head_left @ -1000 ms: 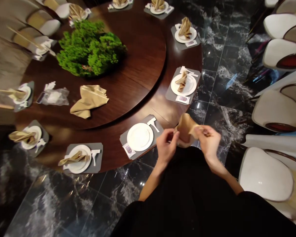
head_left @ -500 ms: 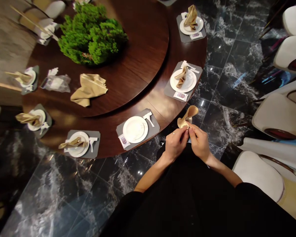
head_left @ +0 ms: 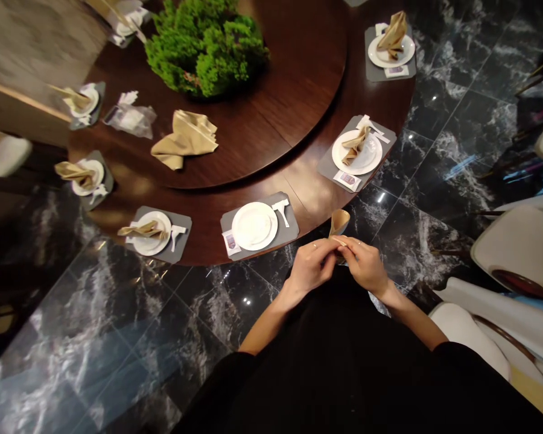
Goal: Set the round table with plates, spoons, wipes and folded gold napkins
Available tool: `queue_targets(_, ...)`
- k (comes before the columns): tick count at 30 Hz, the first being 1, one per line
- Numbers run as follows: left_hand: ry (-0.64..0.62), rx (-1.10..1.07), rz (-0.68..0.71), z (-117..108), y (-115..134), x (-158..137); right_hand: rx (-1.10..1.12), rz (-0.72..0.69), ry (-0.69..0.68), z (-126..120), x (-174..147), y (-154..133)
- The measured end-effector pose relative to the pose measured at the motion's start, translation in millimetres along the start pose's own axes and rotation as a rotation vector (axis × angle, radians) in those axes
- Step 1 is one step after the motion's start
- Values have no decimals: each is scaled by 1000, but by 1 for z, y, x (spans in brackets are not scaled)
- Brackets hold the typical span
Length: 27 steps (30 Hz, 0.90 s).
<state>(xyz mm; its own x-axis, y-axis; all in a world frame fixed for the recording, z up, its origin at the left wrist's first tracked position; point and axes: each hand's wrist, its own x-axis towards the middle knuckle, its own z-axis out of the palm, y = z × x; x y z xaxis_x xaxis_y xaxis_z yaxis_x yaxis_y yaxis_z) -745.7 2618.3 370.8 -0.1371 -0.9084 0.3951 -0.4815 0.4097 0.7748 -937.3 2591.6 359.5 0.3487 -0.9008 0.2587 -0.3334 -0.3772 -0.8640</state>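
A gold cloth napkin (head_left: 339, 222) is pinched between my two hands, with a rolled, open end sticking up beyond the fingers. My left hand (head_left: 313, 263) and my right hand (head_left: 364, 265) meet at the fingertips, closed on the cloth; most of the napkin is hidden behind them. They are off the table's edge, above the floor. Nearest to my left hand is a white plate (head_left: 255, 226) on a grey placemat (head_left: 291, 224), with no napkin on it. A plate (head_left: 371, 158) to the right bears a folded gold napkin (head_left: 356, 146).
Loose gold napkins (head_left: 185, 140) lie on the turntable (head_left: 253, 150), near green foliage (head_left: 208, 54) and a clear plastic bag (head_left: 133, 120). More place settings ring the round table. White chairs (head_left: 511, 247) stand to the right on the dark marble floor (head_left: 117, 337).
My hands have turned and drawn closer together over the napkin, so less of it shows. The view has shifted, and the table's settings appear further right.
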Motion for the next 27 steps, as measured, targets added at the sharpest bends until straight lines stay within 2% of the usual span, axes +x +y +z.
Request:
queue_targets(2,51,-26,42,-24,-11,10,-16,-107,-101,2,15,1)
queue_targets(3,33,-45,61,-37,-17,18,-26,-173,-162,2,24,-1)
queue_targets(5,-137,-83,103,-64,-30,39,-45,-316,-300,2,44,-5)
queue_targets(7,-396,-116,157,-89,-44,62,-74,-422,-396,0,67,-13)
queue_targets(9,-552,-135,199,-113,-61,81,-124,-464,-361,-5,91,-20)
queue_targets(11,-573,-123,177,-138,-81,94,-204,-459,-183,-13,116,-25)
queue_targets(13,-516,-93,91,-166,-103,103,-323,-445,23,-22,143,-27)
queue_targets(15,-426,-83,12,-197,-127,114,-455,-446,126,-28,179,-25)
queue_targets(17,-326,-64,-7,-230,-147,132,-546,-467,107,-26,227,-22)
queue_targets(19,-220,25,16,-265,-160,162,-570,-448,60,-15,289,-20)
queue_targets(21,-93,171,53,-302,-163,202,-546,-355,75,3,360,-25)
queue_targets(23,53,292,121,-341,-155,247,-495,-295,169,24,431,-38)
queue_targets(25,176,356,266,-381,-145,288,-421,-352,281,40,492,-60)
queue_targets(27,290,361,371,-419,-140,324,-354,-489,383,51,540,-84)
